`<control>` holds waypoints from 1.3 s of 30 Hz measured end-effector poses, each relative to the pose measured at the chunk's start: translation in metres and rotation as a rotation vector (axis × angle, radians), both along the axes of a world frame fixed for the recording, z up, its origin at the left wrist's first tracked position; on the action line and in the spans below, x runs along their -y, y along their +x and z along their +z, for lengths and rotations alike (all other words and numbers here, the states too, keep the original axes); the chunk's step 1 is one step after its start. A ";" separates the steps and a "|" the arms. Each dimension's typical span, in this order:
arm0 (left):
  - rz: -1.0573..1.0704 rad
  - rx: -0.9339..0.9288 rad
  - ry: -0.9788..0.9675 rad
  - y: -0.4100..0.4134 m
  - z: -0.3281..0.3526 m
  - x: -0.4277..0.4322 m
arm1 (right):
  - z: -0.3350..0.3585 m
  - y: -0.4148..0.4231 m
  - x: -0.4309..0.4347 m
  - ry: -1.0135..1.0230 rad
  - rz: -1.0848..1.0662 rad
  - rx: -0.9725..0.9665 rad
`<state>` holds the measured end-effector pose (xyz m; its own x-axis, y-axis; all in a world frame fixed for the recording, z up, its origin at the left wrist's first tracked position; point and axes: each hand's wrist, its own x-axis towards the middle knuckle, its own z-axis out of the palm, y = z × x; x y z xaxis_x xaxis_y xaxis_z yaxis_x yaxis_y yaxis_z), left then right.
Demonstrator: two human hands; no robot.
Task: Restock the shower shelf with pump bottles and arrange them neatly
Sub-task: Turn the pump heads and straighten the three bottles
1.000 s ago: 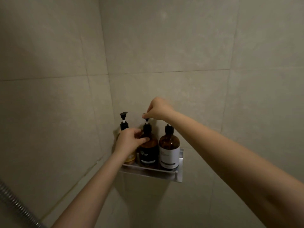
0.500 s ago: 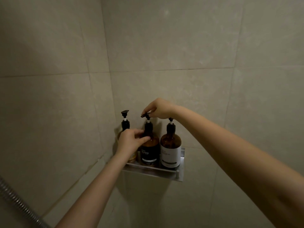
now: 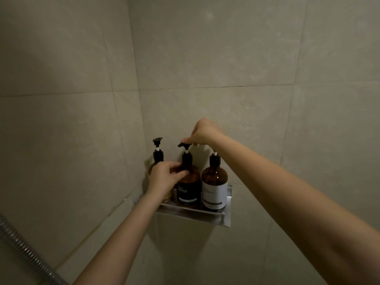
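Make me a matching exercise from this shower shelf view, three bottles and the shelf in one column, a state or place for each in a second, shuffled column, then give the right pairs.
Things:
1. left bottle
2. middle bottle
3. right bottle
4. shelf

States:
A. white label, no hand on it
B. metal, fixed to the tiled wall
C. body partly hidden behind the left hand
D. dark label, pump head pinched by the right hand

Pairs: 1-C, 2-D, 3-A, 4-B
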<state>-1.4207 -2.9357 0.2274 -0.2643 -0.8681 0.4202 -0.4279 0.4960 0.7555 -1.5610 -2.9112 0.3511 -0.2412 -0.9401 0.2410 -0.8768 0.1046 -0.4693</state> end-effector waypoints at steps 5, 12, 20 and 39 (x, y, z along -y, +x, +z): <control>0.006 -0.009 0.001 -0.001 -0.002 0.000 | 0.005 -0.001 -0.004 0.043 0.040 0.038; 0.004 -0.004 -0.032 0.000 -0.004 -0.001 | 0.005 -0.003 -0.002 0.052 0.047 0.072; 0.312 -0.384 -0.157 0.031 -0.012 -0.004 | 0.019 0.031 0.015 -0.124 0.100 0.105; 0.227 -0.215 0.133 0.053 -0.019 0.030 | 0.010 0.081 0.058 -0.018 0.144 -0.123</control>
